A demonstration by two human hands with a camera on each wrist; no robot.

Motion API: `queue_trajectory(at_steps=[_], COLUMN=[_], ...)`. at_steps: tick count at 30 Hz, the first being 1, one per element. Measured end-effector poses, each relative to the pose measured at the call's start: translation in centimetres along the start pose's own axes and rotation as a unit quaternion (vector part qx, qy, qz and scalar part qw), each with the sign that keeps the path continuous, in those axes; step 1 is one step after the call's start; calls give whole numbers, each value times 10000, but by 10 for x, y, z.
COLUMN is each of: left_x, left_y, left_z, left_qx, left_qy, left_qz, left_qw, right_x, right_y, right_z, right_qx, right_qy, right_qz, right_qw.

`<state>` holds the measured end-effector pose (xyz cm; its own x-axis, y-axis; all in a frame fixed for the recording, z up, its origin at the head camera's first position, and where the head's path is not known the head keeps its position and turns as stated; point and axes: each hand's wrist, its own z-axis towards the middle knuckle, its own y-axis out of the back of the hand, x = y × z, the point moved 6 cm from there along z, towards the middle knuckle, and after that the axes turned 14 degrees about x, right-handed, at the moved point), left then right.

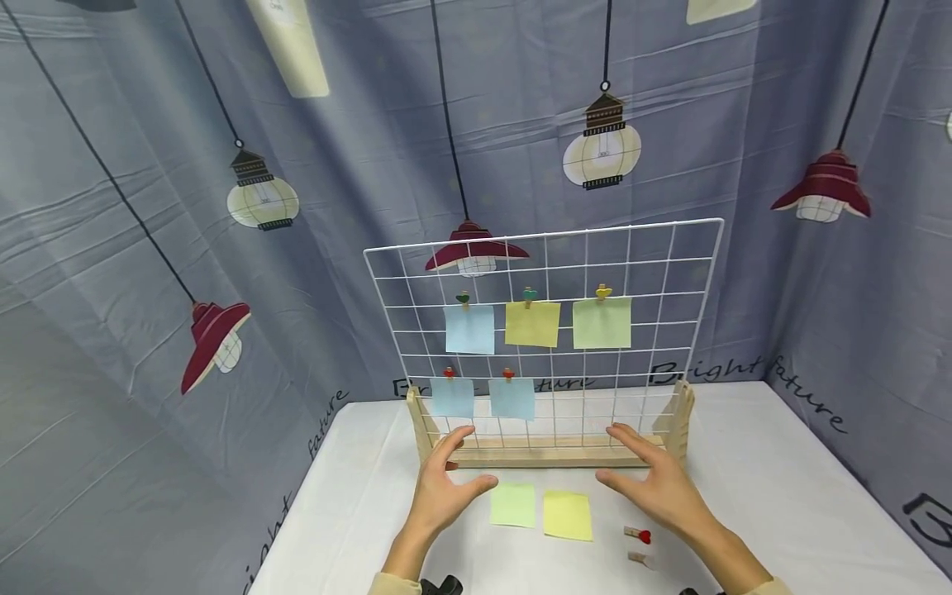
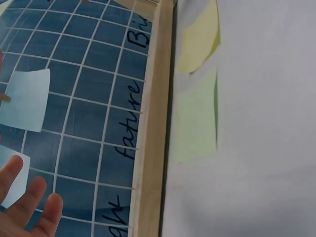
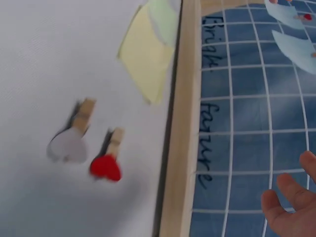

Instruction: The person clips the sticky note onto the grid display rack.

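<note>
My left hand [image 1: 444, 489] and right hand [image 1: 662, 486] are held over the table in front of a white wire grid [image 1: 550, 256], fingers spread and nothing in them. Clipped on the grid's upper row are a blue note [image 1: 470, 330], a yellow note [image 1: 532, 325] and a green note [image 1: 602, 324]. Two more blue notes, one left [image 1: 452, 398] and one right [image 1: 512, 400], hang below by red-heart clothespins. Between my hands a light green note [image 1: 512, 505] and a yellow note [image 1: 568, 515] lie on the table. Near my right hand lie a red-heart clothespin [image 3: 106, 163] and a white-heart clothespin [image 3: 70, 143].
A wooden base [image 1: 550, 454] holds the grid upright on the white table [image 1: 357, 504]. Grey-blue curtains [image 1: 521, 124] printed with lamps and lettering hang behind and at both sides. Dark objects [image 1: 442, 585] show at the bottom edge by the left wrist.
</note>
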<state>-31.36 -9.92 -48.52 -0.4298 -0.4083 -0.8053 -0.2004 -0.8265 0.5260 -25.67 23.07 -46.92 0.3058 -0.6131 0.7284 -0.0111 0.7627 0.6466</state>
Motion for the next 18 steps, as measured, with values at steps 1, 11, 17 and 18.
queue_trajectory(at_steps=[1,11,17,18], left_x=[2,19,33,36], left_y=[0,1,-7,-9], left_z=[-1,-9,-11,-12], left_qx=[-8,-70,43,69], left_qy=[26,159,347,391], left_qz=[8,-14,-125,-167], left_qw=[10000,9998,9993,9991], right_x=[-3,-19,-27,-28], right_y=[1,10,7,6], right_z=[-2,-17,-25,-26], right_qx=[-39,-245,-197,-203], right_qy=[-29,-403,-571,-605], right_qz=[-35,-413,-406,-399], right_qw=[10000,9980,9973,9972])
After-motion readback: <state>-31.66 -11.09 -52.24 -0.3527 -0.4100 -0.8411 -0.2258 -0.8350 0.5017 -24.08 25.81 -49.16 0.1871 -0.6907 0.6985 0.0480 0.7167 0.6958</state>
